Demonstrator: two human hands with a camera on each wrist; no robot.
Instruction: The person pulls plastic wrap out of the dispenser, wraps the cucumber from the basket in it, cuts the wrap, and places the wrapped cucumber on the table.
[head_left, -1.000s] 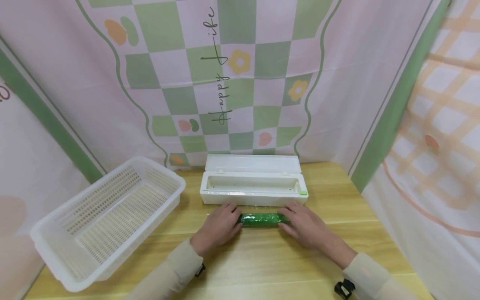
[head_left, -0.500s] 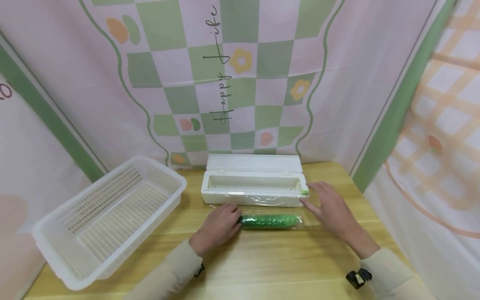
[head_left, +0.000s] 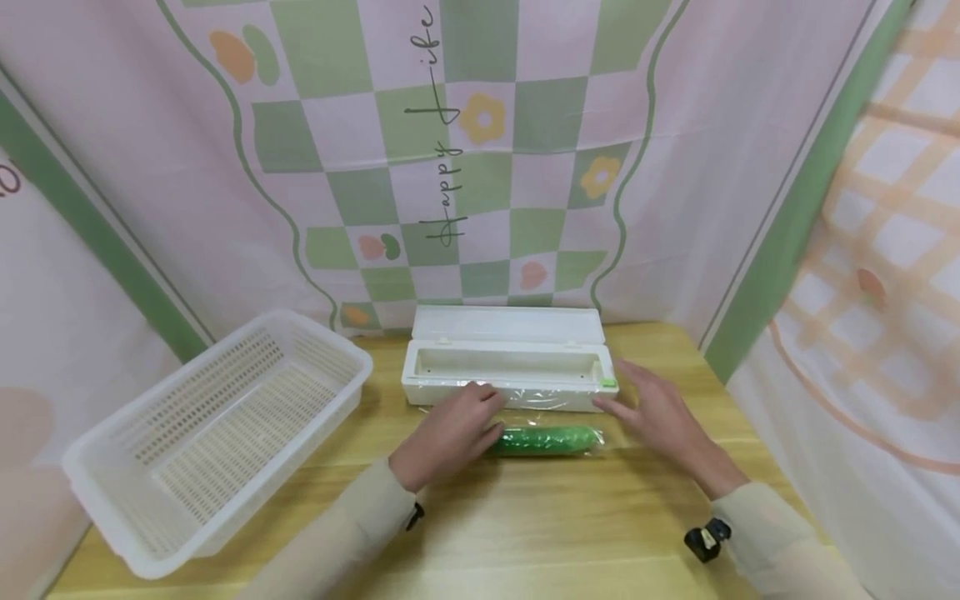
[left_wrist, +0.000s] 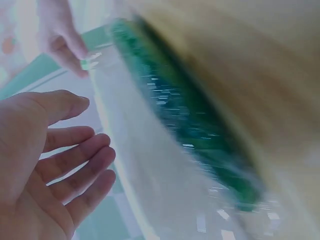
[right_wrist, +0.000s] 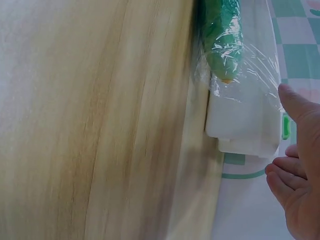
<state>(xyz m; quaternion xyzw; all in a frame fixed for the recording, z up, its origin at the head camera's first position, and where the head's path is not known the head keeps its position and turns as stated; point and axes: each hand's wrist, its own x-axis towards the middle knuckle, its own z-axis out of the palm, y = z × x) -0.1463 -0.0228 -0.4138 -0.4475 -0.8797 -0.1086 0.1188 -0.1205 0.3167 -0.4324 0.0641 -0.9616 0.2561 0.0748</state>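
A film-wrapped cucumber lay on a wood-grain table, just on the near side of a white cling-film dispenser, its long axis running left to right, parallel with the dispenser's front. A clear sheet of cling film bridged the narrow gap between the two.

The left hand was the nearer one, poised above the cucumber's left end, so that the cucumber stretched away to the right and slightly to the near side of its fingers. Those fingers were loosely extended, thumb apart, with nothing in their hold. The right hand stood at the dispenser's right end, beyond the cucumber's pale right tip, thumb and fingers spread wide and gripping nothing; whether they touched the dispenser or the film could not be told. Close by them sat a green slide cutter.

The dispenser's lid stood raised at the far side. A white perforated basket sat slantwise to the left, well apart from the cucumber, and a checked fabric backdrop lettered "Happy Life" hung behind the table.
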